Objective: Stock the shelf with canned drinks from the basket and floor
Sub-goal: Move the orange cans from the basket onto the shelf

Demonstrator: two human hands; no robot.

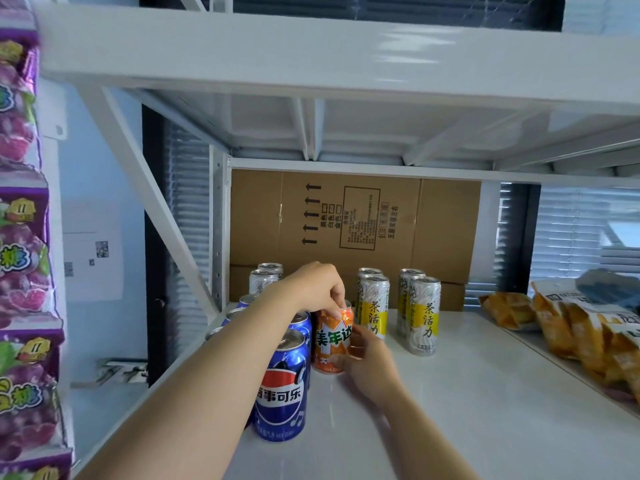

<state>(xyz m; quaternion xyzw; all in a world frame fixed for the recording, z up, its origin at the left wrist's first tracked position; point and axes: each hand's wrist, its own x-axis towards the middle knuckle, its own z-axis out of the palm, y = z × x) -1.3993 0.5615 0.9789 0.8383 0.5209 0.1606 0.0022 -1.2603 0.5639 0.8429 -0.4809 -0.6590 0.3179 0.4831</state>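
Observation:
An orange soda can (331, 342) stands upright on the white shelf (485, 393). My left hand (311, 289) reaches over from the left and pinches its top rim. My right hand (369, 365) grips the can's right side low down. A blue cola can (281, 389) stands just in front and to the left, with more blue cans (302, 323) in a row behind it, partly hidden by my left arm. Tall white-and-yellow tea cans (424, 315) stand in two short rows to the right. Silver cans (263, 280) sit at the back left.
Cardboard boxes (356, 223) fill the back of the shelf. Orange snack bags (568, 327) lie along the right side. Purple candy bags (20, 271) hang on the left. The upper shelf's beam (311, 53) runs close overhead, with a diagonal brace (149, 188) at the left.

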